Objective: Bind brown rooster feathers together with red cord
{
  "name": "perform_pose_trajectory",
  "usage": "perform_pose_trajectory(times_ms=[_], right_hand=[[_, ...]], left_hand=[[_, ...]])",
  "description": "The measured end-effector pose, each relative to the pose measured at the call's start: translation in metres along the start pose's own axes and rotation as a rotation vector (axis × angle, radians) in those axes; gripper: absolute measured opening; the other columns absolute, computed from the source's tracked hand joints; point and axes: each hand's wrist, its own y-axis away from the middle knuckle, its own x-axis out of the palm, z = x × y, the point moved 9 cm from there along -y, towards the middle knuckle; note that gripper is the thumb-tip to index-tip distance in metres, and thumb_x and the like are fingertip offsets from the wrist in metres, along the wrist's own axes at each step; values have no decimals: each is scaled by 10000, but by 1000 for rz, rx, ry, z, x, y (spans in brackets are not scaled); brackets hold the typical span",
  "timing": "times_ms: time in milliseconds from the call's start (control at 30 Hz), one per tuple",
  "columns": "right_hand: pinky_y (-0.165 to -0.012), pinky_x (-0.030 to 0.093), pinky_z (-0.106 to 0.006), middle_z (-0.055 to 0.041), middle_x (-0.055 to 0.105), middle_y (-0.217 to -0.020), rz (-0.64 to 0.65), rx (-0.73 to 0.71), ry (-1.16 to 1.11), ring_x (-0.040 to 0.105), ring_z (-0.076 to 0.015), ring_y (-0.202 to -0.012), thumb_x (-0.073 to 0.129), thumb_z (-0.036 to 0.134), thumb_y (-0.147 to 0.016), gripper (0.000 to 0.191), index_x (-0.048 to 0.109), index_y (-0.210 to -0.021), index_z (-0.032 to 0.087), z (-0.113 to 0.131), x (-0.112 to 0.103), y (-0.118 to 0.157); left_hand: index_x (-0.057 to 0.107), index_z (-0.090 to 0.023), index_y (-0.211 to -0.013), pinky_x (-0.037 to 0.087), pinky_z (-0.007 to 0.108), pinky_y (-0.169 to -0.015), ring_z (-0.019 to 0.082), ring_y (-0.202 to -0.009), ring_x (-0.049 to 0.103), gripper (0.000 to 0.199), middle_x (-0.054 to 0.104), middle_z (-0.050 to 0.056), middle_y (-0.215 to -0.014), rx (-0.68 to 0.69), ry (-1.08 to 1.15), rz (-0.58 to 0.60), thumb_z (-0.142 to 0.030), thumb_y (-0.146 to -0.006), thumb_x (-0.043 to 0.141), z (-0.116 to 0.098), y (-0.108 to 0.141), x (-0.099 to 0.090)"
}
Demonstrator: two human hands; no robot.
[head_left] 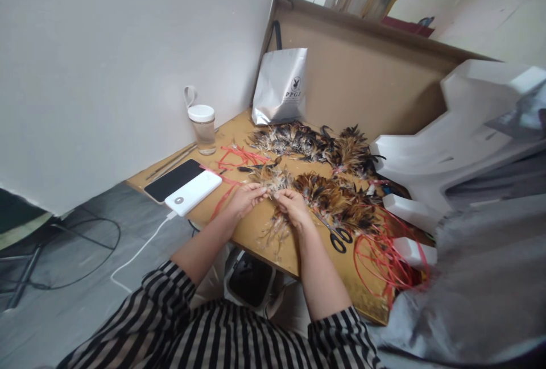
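Note:
My left hand (246, 199) and my right hand (292, 205) come close together over the front of the table. Both have fingers pinched on pale feathers (273, 177), which fan out just beyond the fingertips. Behind the right hand lies a pile of brown and black feathers (318, 190). Scissors with black handles (339, 238) rest beside my right wrist, blades partly under feathers. Loose wispy feathers (275, 229) lie on the table between my forearms. How many feathers the fingers grip is too small to tell.
A phone (173, 180) and white power bank (194, 193) with a cable lie left. Behind them stands a lidded cup (203, 133). A silver bag (279, 87) leans at the back near more feathers (294, 141). Red strips (379, 255) tangle at right beside white foam (420, 170).

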Motion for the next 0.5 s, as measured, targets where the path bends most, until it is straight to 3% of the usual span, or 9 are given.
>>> perform_pose_trajectory(times_ms=[267,400,500], right_hand=[[-364,163,-192,87,354,-369,39,82,161,223,-32,-335,689,448,-565,331,625,-668,141,-6,0,4],[-361,172,-190,75,395,-380,51,80,173,241,-31,-340,709,407,-543,301,622,-641,135,-8,3,3],[-363,131,-181,89,356,-373,57,66,41,220,-23,-340,708,374,-564,267,605,-653,143,-8,4,1]], left_hand=[[629,-140,-642,344,201,-495,73,-478,453,208,580,-14,-548,149,-368,-16,-322,-579,706,-12,1,3],[616,-143,-608,316,198,-483,65,-461,422,213,535,-35,-500,155,-409,-5,-335,-572,703,-14,2,6],[615,-138,-622,321,196,-488,62,-466,428,227,542,-32,-513,134,-375,-2,-339,-571,707,-12,3,6]])
